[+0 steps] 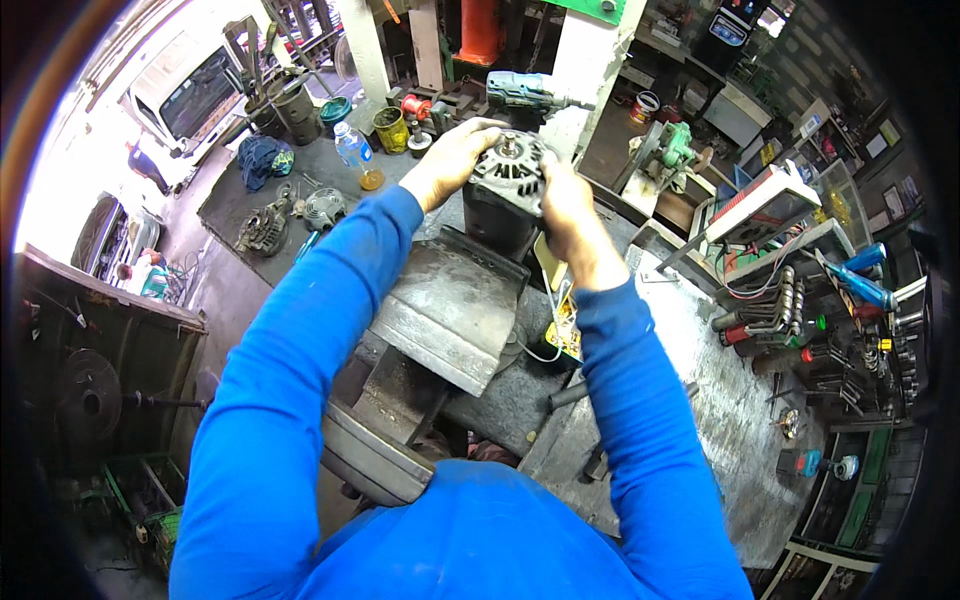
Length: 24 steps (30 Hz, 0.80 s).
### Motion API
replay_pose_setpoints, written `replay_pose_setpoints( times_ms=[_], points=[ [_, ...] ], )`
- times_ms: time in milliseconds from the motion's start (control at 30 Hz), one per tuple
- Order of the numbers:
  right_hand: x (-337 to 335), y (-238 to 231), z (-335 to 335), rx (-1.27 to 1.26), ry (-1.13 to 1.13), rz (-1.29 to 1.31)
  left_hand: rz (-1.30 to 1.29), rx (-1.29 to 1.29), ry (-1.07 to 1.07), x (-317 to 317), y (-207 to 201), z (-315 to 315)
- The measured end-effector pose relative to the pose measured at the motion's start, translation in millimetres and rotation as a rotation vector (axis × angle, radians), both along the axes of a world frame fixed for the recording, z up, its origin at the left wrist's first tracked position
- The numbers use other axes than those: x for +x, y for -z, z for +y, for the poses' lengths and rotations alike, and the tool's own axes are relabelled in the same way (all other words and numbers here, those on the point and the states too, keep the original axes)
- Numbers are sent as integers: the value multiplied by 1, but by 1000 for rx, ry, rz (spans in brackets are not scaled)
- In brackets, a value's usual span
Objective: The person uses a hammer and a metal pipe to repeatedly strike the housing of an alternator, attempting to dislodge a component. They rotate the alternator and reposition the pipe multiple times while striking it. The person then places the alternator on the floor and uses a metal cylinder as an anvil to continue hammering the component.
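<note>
Both my hands are at a round metal alternator (511, 174) with a slotted end face and a short shaft pointing up. It sits at the far end of a big grey bench vise (440, 300), over a dark block-shaped part. My left hand (455, 160) grips its left side, fingers reaching round the far rim. On the opposite side, my right hand (570, 212) is wrapped against the rim, thumb near the top and most fingers hidden. Just behind the alternator lies a blue cordless impact wrench (522, 91).
Left on the bench are a bottle of brown liquid (357, 155), a yellow can (391, 130), a dark rag (264, 162) and a vented metal housing (325, 208). On the right stand drill bits (790, 305) and hand tools. A white post (580, 80) rises behind.
</note>
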State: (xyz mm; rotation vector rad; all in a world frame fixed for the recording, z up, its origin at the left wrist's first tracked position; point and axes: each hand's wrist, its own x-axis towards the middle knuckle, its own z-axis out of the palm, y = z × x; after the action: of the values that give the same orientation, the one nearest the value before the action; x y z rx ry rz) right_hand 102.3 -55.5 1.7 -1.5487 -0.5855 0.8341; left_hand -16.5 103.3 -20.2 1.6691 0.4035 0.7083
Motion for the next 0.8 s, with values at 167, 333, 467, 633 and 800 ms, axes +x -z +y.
replay_pose_setpoints(
  times_ms=[167, 333, 467, 633, 800],
  points=[
    [-42, 8, -22, 342, 149, 156, 179, 431, 99, 5, -36, 8],
    [47, 23, -22, 166, 74, 250, 230, 0, -270, -10, -70, -50],
    [52, 62, 31, 297, -132, 590, 647, 425, -566, 13, -49, -107],
    [25, 98, 16, 485, -134, 626, 561, 579, -97, -15, -58, -52],
    [25, 81, -100, 279, -306, -98, 814, 728, 346, -14, -103, -21]
  ],
)
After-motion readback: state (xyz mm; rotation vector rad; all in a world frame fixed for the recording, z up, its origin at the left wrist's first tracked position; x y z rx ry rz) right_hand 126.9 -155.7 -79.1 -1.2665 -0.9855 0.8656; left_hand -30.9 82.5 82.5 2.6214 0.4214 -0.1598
